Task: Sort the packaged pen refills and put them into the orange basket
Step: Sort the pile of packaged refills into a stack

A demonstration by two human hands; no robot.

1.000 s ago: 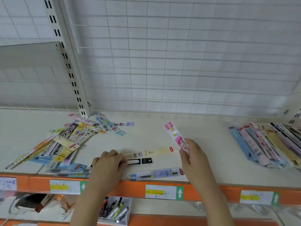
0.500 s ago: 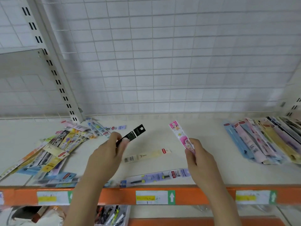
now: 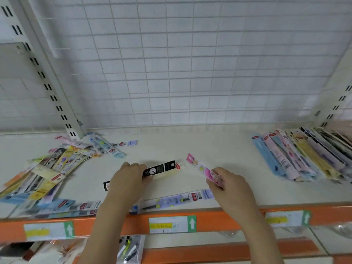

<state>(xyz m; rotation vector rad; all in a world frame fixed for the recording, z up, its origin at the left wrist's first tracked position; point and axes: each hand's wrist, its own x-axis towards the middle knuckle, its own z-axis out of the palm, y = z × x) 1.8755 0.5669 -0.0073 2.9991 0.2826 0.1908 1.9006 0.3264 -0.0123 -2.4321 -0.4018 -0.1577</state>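
Here your left hand (image 3: 127, 182) grips the black refill pack (image 3: 159, 169) low over the shelf (image 3: 219, 149), its long axis running from lower left to upper right, past your fingers on both sides. Your right hand (image 3: 227, 184) pinches the pink refill pack (image 3: 204, 169), which points up and to the left. Print on both is too blurred to read. The shelf-edge labels (image 3: 172, 224) show white up-arrows on green.
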